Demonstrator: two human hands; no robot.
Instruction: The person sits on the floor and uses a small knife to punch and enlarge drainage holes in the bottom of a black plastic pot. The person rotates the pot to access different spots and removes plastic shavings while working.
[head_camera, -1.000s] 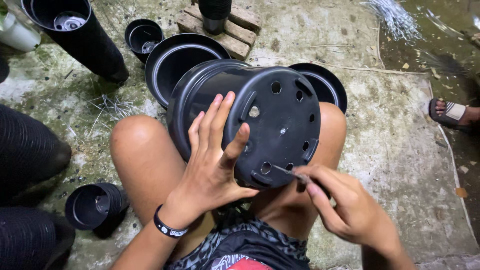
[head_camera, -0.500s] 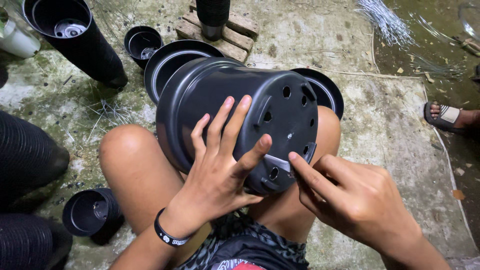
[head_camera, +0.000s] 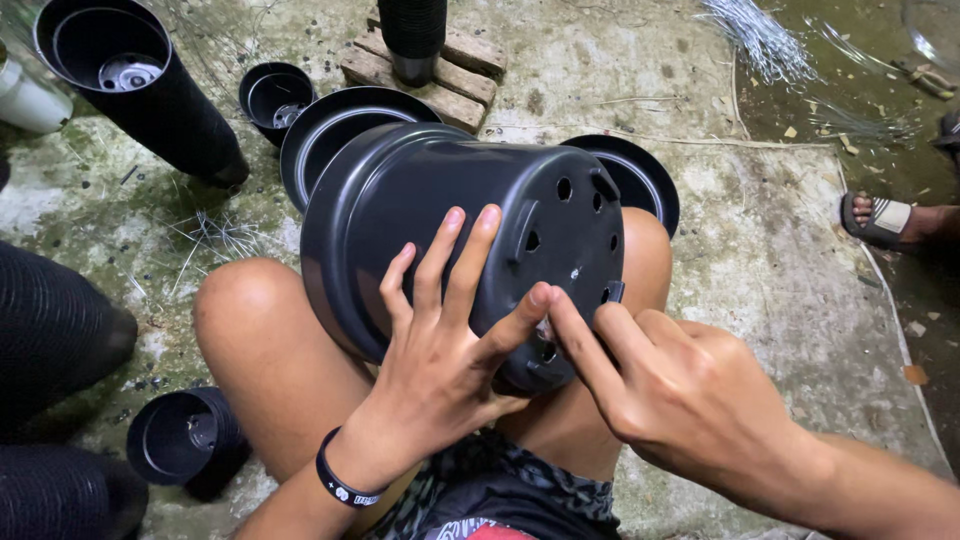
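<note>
The black plastic pot (head_camera: 450, 240) lies on its side across the person's knees, now turned so its holed base faces further right than before; the left hand (head_camera: 440, 370) presses spread fingers against its wall, as earlier; the right hand (head_camera: 680, 390) has moved in, forefinger and thumb pinching at the base's lower rim; stacked pots (head_camera: 130, 80) stand at the floor's upper left corner

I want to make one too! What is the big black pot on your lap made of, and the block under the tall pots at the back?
The big black pot looks like plastic: smooth, slightly shiny, with neat moulded holes in its bottom, where the left hand and right hand touch it. The block looks like rough bare wood, with pale brown slats and visible gaps.
</note>
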